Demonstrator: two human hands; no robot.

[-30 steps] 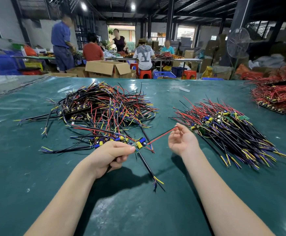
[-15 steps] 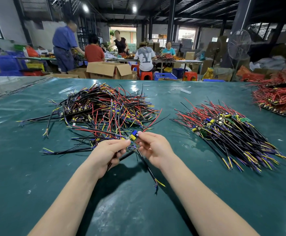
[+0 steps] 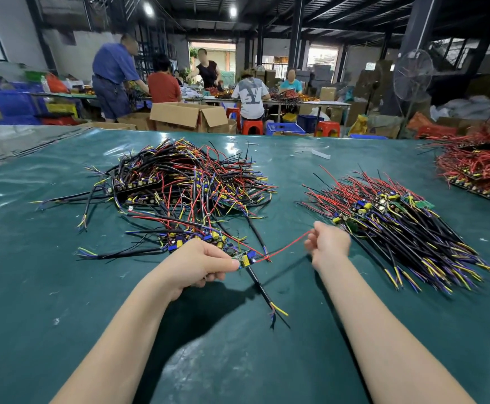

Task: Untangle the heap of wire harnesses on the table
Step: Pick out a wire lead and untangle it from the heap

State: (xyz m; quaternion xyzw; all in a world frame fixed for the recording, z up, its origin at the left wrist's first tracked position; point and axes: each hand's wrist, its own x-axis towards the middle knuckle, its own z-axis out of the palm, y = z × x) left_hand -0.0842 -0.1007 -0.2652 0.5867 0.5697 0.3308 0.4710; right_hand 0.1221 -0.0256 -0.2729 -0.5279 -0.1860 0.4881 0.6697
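Pinching 1 green circuit board (image 3: 245, 259) at frame centre with left hand (image 3: 200, 265), gripping its red wire (image 3: 289, 244) taut in curled right hand (image 3: 329, 243), below tangled multicoloured wire-harness heap (image 3: 185, 182) on teal table (image 3: 63, 287). Likely light, floppy, snag-prone: hold by board.

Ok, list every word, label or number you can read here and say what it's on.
"LV", probably: large overlapped dark letters on the back of the pale T-shirt of a person seated at the far table.
Small circuit board pinched in the left hand, its red wire held by the right hand: markings too small to read.
Boards in the sorted pile: blurred, unreadable.
Cardboard box: no print visible.
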